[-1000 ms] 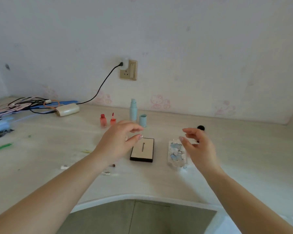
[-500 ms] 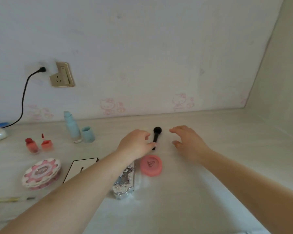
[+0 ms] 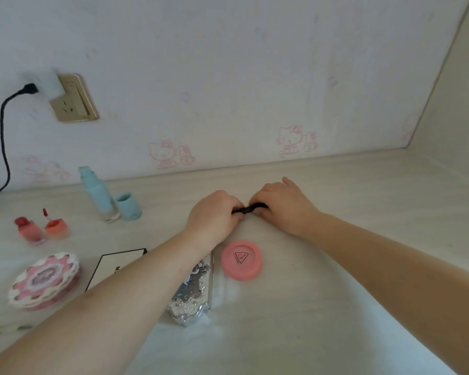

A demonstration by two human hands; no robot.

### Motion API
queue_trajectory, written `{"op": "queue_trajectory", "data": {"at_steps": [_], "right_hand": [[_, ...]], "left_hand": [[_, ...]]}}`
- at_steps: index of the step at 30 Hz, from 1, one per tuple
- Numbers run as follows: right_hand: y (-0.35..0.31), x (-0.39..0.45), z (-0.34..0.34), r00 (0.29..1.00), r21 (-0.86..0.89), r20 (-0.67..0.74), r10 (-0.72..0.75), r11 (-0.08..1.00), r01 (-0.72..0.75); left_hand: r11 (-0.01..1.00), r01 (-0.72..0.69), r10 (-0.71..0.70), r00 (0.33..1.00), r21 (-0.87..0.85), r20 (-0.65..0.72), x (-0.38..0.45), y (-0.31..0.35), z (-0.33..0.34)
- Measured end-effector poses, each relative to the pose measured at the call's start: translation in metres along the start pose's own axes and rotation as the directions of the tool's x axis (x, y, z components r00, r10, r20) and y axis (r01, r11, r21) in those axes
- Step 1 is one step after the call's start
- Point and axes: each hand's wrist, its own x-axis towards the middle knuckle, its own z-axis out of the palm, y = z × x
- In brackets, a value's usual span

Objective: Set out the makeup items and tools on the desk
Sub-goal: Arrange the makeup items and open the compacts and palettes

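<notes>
Both my hands pinch the black brush (image 3: 248, 209) at once: the left hand (image 3: 214, 217) curls round one end, the right hand (image 3: 283, 208) round the other, low over the desk (image 3: 363, 280) near the back wall. Just in front of them lies the round pink compact (image 3: 241, 260), with the silver embossed case (image 3: 194, 290) beside it under my left forearm.

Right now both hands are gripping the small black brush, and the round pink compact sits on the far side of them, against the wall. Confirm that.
Not quite. The left hand and right hand do grip the small black brush, but the head view shows the round pink compact on the near side of them, toward the desk's front, not against the wall.
</notes>
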Motion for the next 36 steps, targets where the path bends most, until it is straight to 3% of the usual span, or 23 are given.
{"op": "queue_trajectory", "data": {"at_steps": [4, 9, 14, 26, 36], "right_hand": [[-0.010, -0.019, -0.018, 0.997, 0.188, -0.079, 0.014, 0.982, 0.001], [-0.043, -0.051, -0.049, 0.984, 0.518, -0.149, 0.095, 0.855, -0.004], [-0.112, -0.064, -0.065, 0.983, 0.674, -0.159, 0.096, 0.737, 0.037], [-0.287, -0.074, -0.029, 0.996, 0.748, -0.009, -0.094, 0.660, 0.069], [-0.358, -0.096, 0.012, 0.982, 0.644, 0.066, -0.178, 0.760, 0.095]], "left_hand": [[0.992, -0.069, 0.063, 0.996, -0.104, -0.061, -0.017, -0.005, -0.019], [0.969, -0.076, 0.038, 0.986, -0.236, -0.162, -0.062, -0.026, -0.058], [0.974, -0.031, -0.011, 0.983, -0.223, -0.184, -0.127, -0.048, -0.100], [0.980, 0.154, -0.176, 0.968, -0.128, -0.181, -0.292, -0.147, -0.159], [0.967, 0.243, -0.246, 0.969, -0.072, -0.032, -0.370, -0.193, -0.149]]}}
